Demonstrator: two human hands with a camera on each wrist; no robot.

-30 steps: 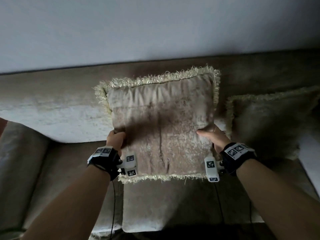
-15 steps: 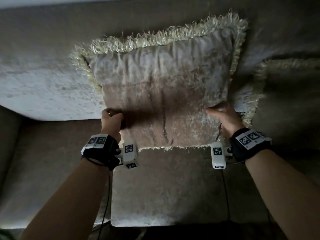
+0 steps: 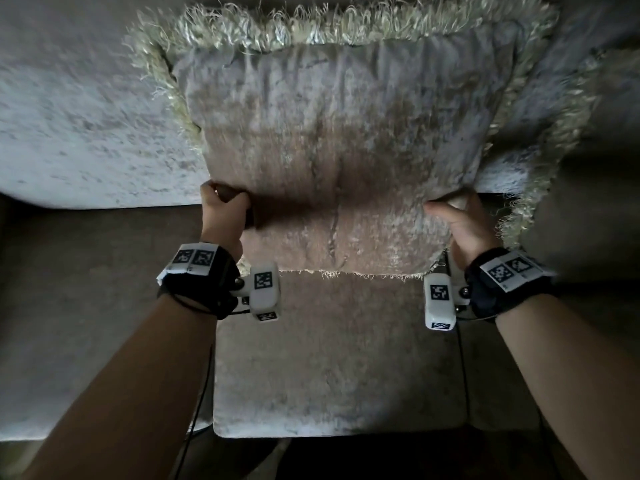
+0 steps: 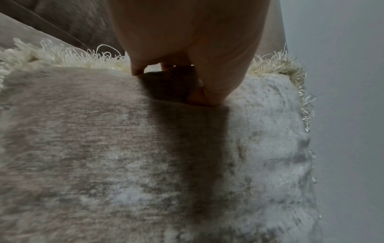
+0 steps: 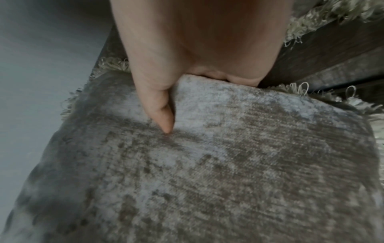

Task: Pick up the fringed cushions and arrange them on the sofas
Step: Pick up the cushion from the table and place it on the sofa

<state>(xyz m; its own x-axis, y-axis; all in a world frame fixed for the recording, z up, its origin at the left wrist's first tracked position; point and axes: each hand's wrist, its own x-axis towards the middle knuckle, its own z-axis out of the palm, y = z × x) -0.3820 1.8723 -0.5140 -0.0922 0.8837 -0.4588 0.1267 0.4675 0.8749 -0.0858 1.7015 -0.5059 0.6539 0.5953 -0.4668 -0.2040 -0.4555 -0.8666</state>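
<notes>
Item: fringed cushion (image 3: 332,168), velvety beige with cream fringe, held upright over the sofa seat (image 3: 339,368) in front of the backrest (image 3: 86,126). Left hand (image 3: 225,216) clenched on its left edge; right hand (image 3: 464,226) grasping the right edge, thumb across the face. Second fringed cushion (image 3: 585,202) propped just beside, to the right. Step in hand: placing; the next move probably calls for lowering the bottom edge onto the seat and leaning it back before letting go. Change from a second ago: cushion carried closer to the backrest, wall above out of the head view.
</notes>
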